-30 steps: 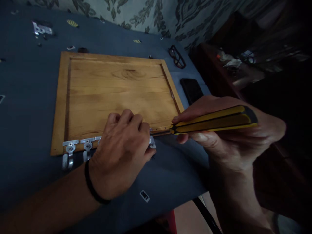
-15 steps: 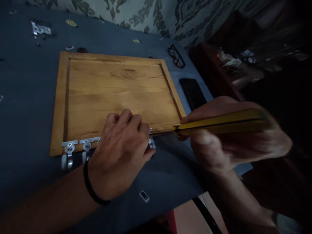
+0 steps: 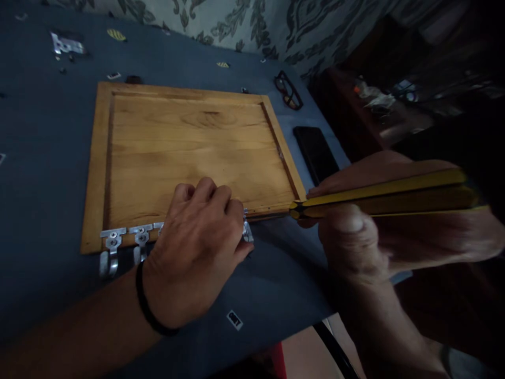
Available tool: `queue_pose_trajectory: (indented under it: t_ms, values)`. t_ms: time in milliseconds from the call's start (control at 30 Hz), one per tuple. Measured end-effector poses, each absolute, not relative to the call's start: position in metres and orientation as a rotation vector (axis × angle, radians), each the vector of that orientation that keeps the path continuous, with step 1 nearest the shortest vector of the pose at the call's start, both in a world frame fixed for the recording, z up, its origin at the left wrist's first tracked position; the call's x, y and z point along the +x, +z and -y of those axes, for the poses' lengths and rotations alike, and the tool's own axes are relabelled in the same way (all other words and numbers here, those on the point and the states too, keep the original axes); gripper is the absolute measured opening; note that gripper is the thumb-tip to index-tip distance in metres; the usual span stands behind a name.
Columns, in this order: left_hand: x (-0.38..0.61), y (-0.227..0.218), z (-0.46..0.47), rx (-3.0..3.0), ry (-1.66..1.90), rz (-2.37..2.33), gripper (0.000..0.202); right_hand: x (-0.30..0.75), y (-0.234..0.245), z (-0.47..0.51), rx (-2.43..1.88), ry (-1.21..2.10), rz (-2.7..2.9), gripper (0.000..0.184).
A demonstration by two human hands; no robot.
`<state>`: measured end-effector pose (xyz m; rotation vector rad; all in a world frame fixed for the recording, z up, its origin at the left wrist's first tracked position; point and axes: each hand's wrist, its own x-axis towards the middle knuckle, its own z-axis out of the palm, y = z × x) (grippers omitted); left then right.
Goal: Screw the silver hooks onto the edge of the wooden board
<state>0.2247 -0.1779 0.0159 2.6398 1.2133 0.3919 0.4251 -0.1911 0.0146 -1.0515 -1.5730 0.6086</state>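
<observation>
A framed wooden panel (image 3: 197, 142) lies flat on the blue-grey cloth. Silver metal brackets with curled ends, one bracket (image 3: 113, 242) and another bracket (image 3: 141, 239) among them, sit along its near edge with cross-head screws in them. My left hand (image 3: 201, 247), a black band at its wrist, is closed over that edge and grips a further metal bracket (image 3: 247, 231), mostly covered by the fingers. My right hand (image 3: 355, 237) is wrapped round the yellow and black handle of a screwdriver (image 3: 379, 197), which points left along the near edge. The screwdriver's tip is hard to make out.
Beyond the panel's right side lie a black phone (image 3: 315, 152) and dark-framed glasses (image 3: 288, 90). Shiny metal hardware (image 3: 67, 45) with small bits is at the far left. A patterned curtain (image 3: 229, 23) hangs behind; a dark red ledge (image 3: 355, 116) with clutter stands right.
My right hand and the screwdriver have moved a little to the right, away from my left hand. My left hand keeps its grip at the panel's edge.
</observation>
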Motion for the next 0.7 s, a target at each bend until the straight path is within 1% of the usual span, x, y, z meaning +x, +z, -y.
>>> queue_pose_trajectory:
  t_ms: [33, 67, 133, 267, 400, 500, 600, 633, 700]
  values:
    - [0.225, 0.016, 0.178, 2.641, 0.399, -1.219, 0.019, 0.419, 0.018, 0.189, -1.025, 0.521, 1.563, 0.019]
    - [0.225, 0.016, 0.178, 2.641, 0.400, -1.222, 0.019, 0.414, 0.022, 0.187, -0.950, 0.356, 1.619, 0.020]
    - [0.224, 0.015, 0.178, 2.641, 0.402, -1.220, 0.018, 0.407, 0.027, 0.182, -0.884, 0.204, 1.729, 0.022]
    - [0.223, 0.016, 0.178, 2.631, 0.414, -1.208, 0.019, 0.404, 0.026, 0.176, -0.888, 0.075, 1.715, 0.019]
    - [0.223, 0.017, 0.178, 2.624, 0.414, -1.201, 0.018, 0.408, 0.024, 0.174, -0.824, 0.178, 1.770, 0.020]
    - [0.224, 0.017, 0.178, 2.618, 0.417, -1.201, 0.018, 0.411, 0.027, 0.174, -0.845, 0.309, 1.767, 0.012]
    - [0.224, 0.018, 0.178, 2.614, 0.401, -1.206, 0.018, 0.416, 0.031, 0.174, -0.868, 0.525, 1.752, 0.032]
    - [0.224, 0.018, 0.178, 2.615, 0.397, -1.206, 0.018, 0.418, 0.033, 0.174, -0.845, 0.605, 1.763, 0.034]
    - [0.223, 0.018, 0.177, 2.618, 0.394, -1.210, 0.020, 0.423, 0.035, 0.173, -0.824, 0.697, 1.775, 0.029]
